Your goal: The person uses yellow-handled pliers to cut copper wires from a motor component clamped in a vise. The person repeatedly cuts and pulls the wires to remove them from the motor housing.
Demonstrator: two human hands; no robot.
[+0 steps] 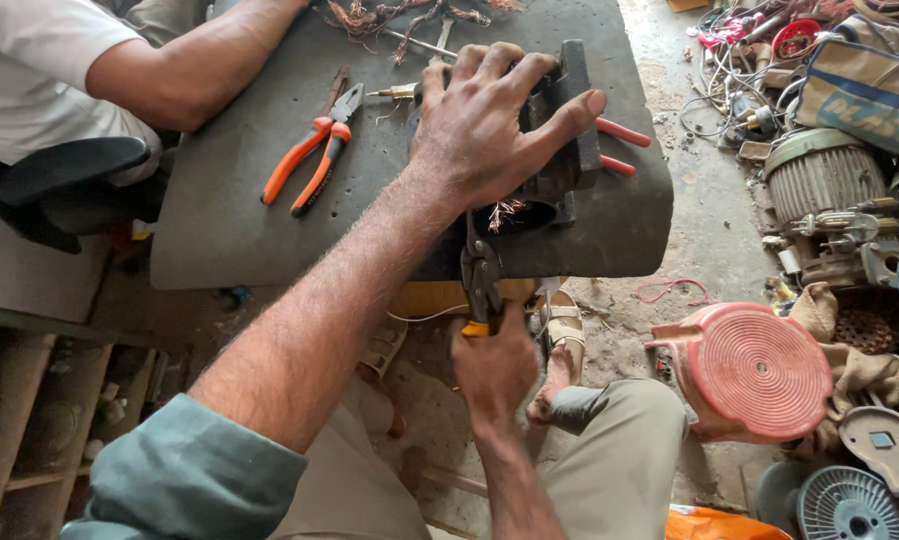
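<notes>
My left hand (489, 125) lies spread over a dark metal motor stator (569, 150) on the grey work board (239, 220), pressing it down. Copper wire ends (506, 212) stick out of the stator's near opening. My right hand (494, 365) grips the yellow handles of pliers (480, 275), whose jaws point up at those copper wires. Orange-handled pliers (314, 155) lie on the board to the left of my left hand. Another pair of red handles (621, 145) shows from behind the stator on the right.
Another person in a white shirt rests an arm (179, 70) on the board's far left corner. Tangled copper wire (389, 15) lies at the board's far edge. A red fan cover (754, 370), motors (819, 180) and loose parts crowd the floor on the right. My sandalled foot (559, 345) is below the board.
</notes>
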